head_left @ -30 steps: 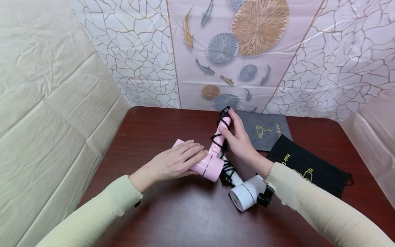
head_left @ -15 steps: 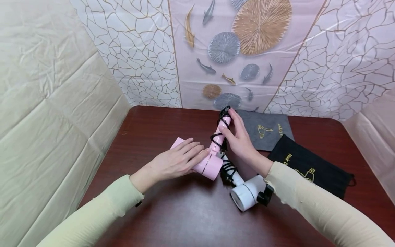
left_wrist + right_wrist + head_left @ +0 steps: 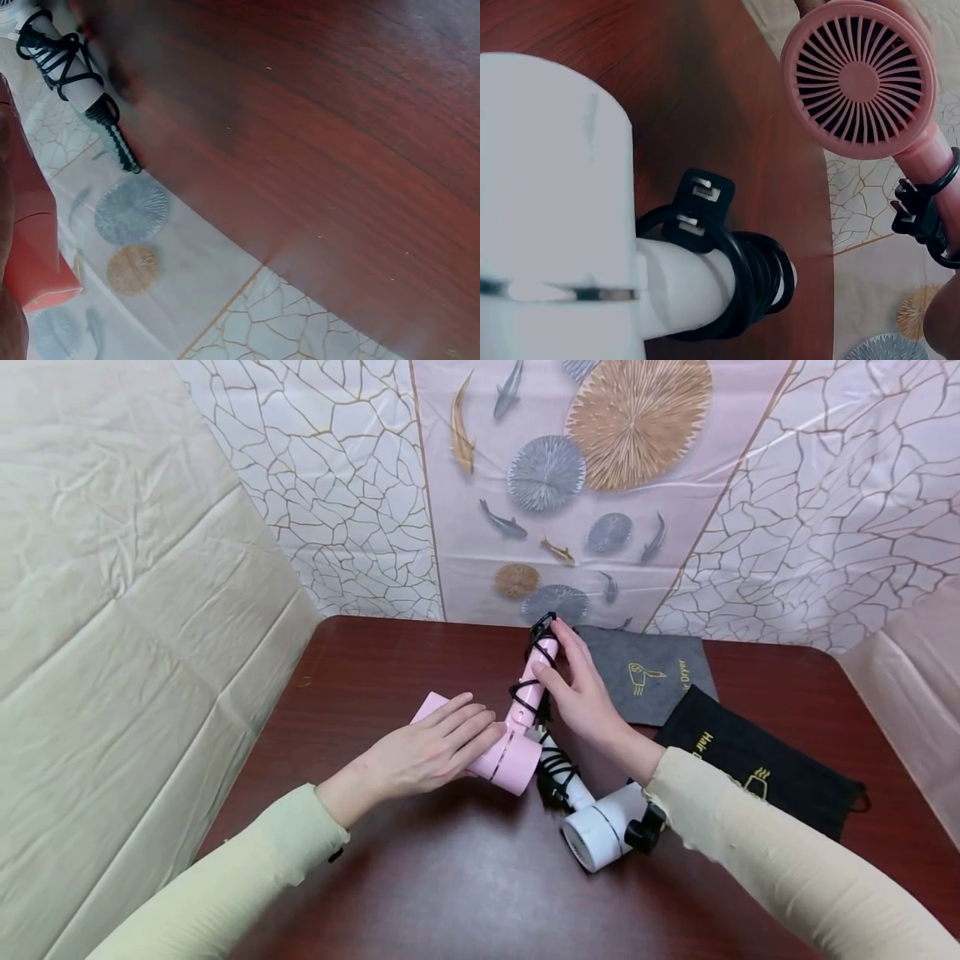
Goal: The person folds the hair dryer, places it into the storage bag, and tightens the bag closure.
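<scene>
In the head view a pink hair dryer (image 3: 516, 767) is held by both hands over the middle of the table. The left hand (image 3: 427, 747) grips its barrel from the left, thumb side underneath hidden. On the upright handle, wrapped in a black cord (image 3: 528, 685), the right hand (image 3: 585, 693) holds with thumb and fingers. Its round intake grille (image 3: 859, 81) and a two-pin plug (image 3: 915, 214) show in the right wrist view, where the dryer looks raised off the table. A white hair dryer (image 3: 596, 835), its handle also cord-wrapped, lies below the right forearm.
A grey drawstring-type pouch (image 3: 656, 685) printed with a dryer lies at the table's back right. Closer in, a black pouch (image 3: 757, 760) lies partly behind the right sleeve. Patterned cloth (image 3: 510, 485) hangs behind the dark red-brown table (image 3: 360, 660).
The pink hair dryer has shifted very slightly left and away, with both hands keeping their hold. The white hair dryer and pouches stay where they were; the head view has tilted a little.
</scene>
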`<act>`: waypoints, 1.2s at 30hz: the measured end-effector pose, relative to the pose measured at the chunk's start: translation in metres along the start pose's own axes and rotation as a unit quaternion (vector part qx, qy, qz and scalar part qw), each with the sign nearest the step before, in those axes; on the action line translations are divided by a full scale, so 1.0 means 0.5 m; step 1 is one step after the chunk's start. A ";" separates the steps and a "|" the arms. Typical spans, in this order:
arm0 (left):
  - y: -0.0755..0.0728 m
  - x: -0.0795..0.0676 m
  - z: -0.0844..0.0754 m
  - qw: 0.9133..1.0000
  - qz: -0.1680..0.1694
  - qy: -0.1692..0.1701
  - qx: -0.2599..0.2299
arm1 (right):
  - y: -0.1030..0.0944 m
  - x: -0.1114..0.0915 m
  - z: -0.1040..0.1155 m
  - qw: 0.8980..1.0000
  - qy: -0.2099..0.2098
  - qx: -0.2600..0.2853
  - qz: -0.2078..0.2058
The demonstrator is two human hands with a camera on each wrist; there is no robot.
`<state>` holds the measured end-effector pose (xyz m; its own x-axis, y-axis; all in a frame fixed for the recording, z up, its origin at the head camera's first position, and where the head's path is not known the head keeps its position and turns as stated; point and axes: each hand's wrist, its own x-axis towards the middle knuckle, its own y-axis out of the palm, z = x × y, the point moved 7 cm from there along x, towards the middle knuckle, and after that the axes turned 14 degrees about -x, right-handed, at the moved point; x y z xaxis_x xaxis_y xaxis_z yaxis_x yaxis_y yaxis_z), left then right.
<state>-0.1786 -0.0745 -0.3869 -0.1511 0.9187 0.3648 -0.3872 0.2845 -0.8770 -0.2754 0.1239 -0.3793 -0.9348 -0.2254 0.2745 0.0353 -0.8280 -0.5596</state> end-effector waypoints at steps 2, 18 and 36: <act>0.002 -0.004 0.001 1.000 -0.004 0.004 0.000 | 0.003 0.002 0.002 1.000 -0.001 -0.008 0.004; 0.011 -0.018 0.016 1.000 -0.007 0.022 0.004 | 0.022 0.025 0.005 1.000 0.005 0.011 0.021; 0.002 0.003 0.016 0.999 -0.024 0.034 0.000 | 0.014 0.047 0.016 0.999 -0.024 0.011 0.019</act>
<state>-0.1866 -0.0749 -0.3849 -0.0706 0.9205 0.3844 -0.3929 0.3286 -0.8589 -0.2943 0.1088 -0.3706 -0.9146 -0.2811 0.2906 0.0792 -0.8294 -0.5530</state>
